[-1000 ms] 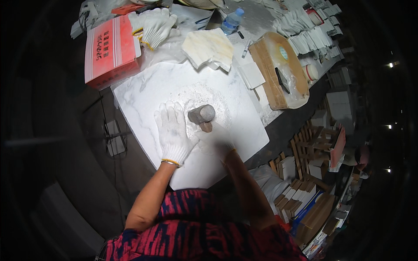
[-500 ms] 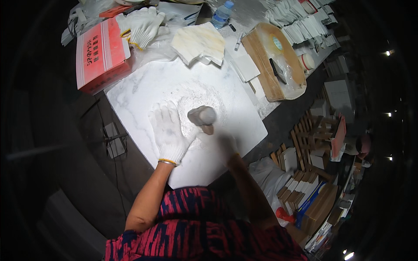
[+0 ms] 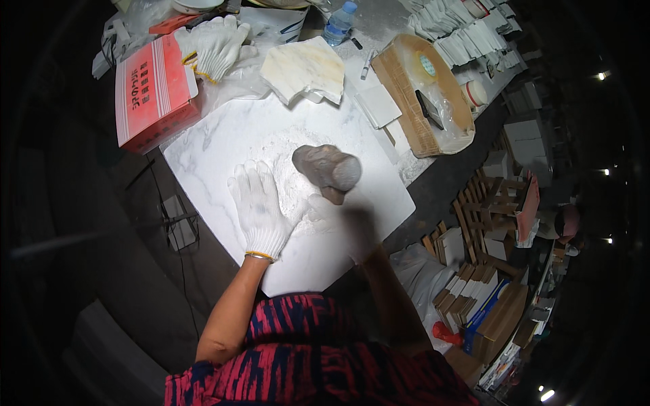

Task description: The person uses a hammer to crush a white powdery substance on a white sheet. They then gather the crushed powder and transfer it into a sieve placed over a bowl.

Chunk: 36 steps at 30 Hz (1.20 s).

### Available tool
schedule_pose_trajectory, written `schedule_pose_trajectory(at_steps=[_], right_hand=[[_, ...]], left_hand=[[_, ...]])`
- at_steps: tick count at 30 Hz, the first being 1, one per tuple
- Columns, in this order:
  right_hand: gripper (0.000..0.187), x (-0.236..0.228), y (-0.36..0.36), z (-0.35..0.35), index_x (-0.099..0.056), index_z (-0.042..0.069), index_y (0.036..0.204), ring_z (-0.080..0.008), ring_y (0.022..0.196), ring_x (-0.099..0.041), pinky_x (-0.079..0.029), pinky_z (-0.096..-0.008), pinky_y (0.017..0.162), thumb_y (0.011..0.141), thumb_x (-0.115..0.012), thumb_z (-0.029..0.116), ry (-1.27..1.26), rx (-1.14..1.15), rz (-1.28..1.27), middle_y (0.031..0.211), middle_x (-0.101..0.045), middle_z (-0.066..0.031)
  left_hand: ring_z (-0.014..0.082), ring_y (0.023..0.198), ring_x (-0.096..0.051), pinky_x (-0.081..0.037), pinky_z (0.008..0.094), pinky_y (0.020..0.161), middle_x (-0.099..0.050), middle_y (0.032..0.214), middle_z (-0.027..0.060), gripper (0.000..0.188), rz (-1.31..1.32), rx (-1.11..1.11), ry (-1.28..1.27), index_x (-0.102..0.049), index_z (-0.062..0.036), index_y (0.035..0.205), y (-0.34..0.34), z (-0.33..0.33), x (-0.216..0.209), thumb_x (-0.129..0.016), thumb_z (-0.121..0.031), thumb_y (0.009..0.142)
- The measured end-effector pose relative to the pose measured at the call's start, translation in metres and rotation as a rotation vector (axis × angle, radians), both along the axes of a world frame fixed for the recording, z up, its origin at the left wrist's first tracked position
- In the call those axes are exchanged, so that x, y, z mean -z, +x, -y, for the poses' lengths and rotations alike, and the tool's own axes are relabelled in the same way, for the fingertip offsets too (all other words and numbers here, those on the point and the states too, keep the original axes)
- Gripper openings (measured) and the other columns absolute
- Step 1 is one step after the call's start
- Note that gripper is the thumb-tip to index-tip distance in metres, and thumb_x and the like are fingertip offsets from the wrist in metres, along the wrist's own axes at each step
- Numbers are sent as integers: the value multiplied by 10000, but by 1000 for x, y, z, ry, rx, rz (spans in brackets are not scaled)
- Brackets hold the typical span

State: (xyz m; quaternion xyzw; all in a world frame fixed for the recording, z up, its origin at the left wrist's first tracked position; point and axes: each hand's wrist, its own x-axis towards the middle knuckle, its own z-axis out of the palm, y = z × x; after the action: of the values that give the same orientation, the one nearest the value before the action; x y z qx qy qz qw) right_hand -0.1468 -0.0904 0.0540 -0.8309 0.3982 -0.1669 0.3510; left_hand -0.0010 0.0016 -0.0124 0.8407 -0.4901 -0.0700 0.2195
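Note:
A white slab [image 3: 210,145] lies before me, with white powder and small crumbs [image 3: 288,145] scattered on its middle. My left hand [image 3: 261,210], in a white knit glove with a yellow edge, rests flat on the slab beside the powder, fingers stretched out. My right hand [image 3: 349,227], also gloved and smeared by motion, is closed around the short wooden handle of a hammer [image 3: 328,169]. The hammer's brown-grey, blunt head hangs over the powder and hides part of it. A cream stone piece [image 3: 305,71] with broken edges lies at the slab's far side.
A red box [image 3: 156,95] stands far left with spare white gloves [image 3: 215,47] on it. Behind the stone is a water bottle [image 3: 340,24]. A cut-open cardboard box [image 3: 406,128] sits at the right, near stacked white tiles [image 3: 467,51]. Wooden racks [image 3: 477,213] stand lower right.
The hammer head looks larger and farther right than before, raised nearer to me. My left hand stays in place on the slab.

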Motion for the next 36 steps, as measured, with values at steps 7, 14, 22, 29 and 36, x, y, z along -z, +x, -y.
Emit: schedule_pose_trajectory(at_steps=[7,14,22,29,36], right_hand=[[218,17,32,14,-644,32,1021,-152,469,-542,-444,-314,430,909,-726,200,993,304,-89,735,-620,-71],[293,-21,15,-8,-679,20,1126,-128,616,-630,-515,-283,586,913,-738,211,816,292,57,782,-691,-76],[388,27,33,5,-701,28,1092,-448,1022,-667,-551,-500,875,860,-669,338,291,49,-551,1075,-710,-256],[474,30,34,15,-732,74,1107,-433,1027,-682,-555,-496,887,847,-667,465,276,3,-631,1099,-723,-228],[449,32,31,8,-732,50,1117,-436,967,-704,-564,-521,852,893,-650,430,275,48,-542,1041,-728,-249]], left_hand=[[501,1462,-308,-211,607,1219,-389,1529,317,1067,86,-21,17,-385,88,1506,2,-4,4,-779,-541,740],[498,1454,-320,-220,599,1216,-395,1521,316,1062,79,-29,-63,-388,82,1506,3,-6,13,-774,-546,741],[499,1430,-358,-254,582,1213,-437,1484,309,1037,6,-25,-38,-418,93,1480,2,1,-1,-806,-468,699],[509,1413,-375,-274,575,1199,-460,1461,303,1007,80,-21,-52,-428,83,1475,0,0,14,-803,-456,712],[465,1406,-411,-304,550,1190,-505,1431,265,1003,125,19,55,-436,54,1484,5,-2,-5,-819,-454,709]])
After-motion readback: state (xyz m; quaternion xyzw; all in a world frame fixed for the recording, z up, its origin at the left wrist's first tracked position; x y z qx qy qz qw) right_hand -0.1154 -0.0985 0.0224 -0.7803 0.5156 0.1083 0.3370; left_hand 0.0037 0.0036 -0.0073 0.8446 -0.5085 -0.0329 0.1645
